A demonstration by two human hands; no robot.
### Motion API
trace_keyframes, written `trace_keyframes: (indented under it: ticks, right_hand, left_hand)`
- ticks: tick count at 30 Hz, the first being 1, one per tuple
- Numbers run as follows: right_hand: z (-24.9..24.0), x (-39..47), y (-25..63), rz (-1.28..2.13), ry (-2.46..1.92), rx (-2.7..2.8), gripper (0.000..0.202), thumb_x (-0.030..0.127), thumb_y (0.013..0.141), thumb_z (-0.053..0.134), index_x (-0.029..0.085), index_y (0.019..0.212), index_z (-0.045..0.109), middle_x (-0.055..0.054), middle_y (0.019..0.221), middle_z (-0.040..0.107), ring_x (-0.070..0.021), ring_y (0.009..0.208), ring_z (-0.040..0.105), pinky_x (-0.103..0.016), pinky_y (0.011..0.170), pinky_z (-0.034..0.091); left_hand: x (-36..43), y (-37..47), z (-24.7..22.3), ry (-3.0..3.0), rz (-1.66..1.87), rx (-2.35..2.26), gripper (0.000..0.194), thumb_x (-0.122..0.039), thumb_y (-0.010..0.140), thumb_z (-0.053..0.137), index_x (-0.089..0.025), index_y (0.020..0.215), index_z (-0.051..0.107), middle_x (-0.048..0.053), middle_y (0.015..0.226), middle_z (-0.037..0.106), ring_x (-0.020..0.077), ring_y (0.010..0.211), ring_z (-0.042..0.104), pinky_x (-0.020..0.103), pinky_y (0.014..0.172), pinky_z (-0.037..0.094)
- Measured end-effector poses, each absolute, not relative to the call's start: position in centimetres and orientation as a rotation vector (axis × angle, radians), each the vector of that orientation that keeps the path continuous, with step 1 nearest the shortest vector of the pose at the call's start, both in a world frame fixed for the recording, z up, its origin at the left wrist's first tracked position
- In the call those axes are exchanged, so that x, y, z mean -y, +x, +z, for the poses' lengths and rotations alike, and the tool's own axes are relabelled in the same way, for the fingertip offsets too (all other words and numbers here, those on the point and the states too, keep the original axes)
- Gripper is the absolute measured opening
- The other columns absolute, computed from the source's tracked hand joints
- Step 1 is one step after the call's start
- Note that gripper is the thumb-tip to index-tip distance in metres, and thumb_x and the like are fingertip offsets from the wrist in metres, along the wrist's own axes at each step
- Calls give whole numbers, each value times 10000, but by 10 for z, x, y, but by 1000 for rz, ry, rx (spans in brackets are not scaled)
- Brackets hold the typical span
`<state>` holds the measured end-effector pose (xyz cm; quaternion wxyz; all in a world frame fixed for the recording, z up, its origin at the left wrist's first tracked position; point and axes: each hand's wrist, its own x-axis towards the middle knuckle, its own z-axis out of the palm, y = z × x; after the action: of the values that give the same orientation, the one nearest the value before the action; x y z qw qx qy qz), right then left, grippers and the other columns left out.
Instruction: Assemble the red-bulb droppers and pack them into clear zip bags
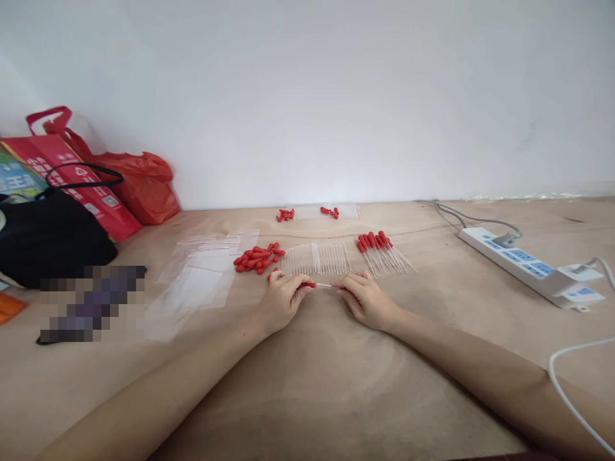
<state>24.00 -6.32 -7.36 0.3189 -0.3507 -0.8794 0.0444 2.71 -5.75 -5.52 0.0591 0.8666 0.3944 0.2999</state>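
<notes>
My left hand (287, 296) is closed round a red rubber bulb (310, 285), its narrow end toward the right. A thin clear tube (327, 285) runs from the bulb to my right hand (362, 298), whose fingers pinch its other end. Just beyond my left hand lies a pile of loose red bulbs (257, 258). A row of clear tubes (314, 257) lies side by side beyond both hands. Behind my right hand, several tubes with red bulbs fitted (384, 250) are fanned out on the table.
Clear plastic bags (204, 275) lie left of the bulbs. Small red pieces (285, 215) sit near the wall on another bag. A white power strip (528, 266) with cables is at the right. Red bags (139, 186) and a black bag (57, 237) stand at the left.
</notes>
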Motion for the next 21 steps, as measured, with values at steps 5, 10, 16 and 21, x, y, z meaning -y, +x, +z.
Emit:
trace_keyframes:
  ticks: [5,10,16,21]
  right_hand:
    - [-76,63,240,117,-875,2305,205,174,857,375,158,956,553,-50,758,594,-138,705,518,-291,722,310]
    - [-75,59,242,106,-851,2323,220,153,840,399,179,949,589,-41,766,618,-127,707,530,-302,728,268]
    - [-68,59,242,-41,-894,2376,266,84,779,412,193,923,607,-23,775,628,-117,676,518,-312,701,229]
    - [-64,63,240,-209,-912,2416,234,91,756,410,174,831,615,-21,702,587,-119,629,461,-316,662,209]
  left_hand:
    - [57,27,-56,2616,975,-1068,185,-256,870,392,-183,850,560,-4,777,664,131,688,573,288,717,332]
    - [59,27,-54,2642,993,-998,212,-269,875,389,-180,801,567,-7,725,655,119,647,570,292,729,333]
    - [60,26,-53,2647,967,-974,204,-271,872,401,-181,796,568,0,726,662,116,645,582,302,751,331]
    - [60,26,-57,2715,940,-971,207,-271,865,404,-183,779,570,-4,720,667,112,636,585,326,815,309]
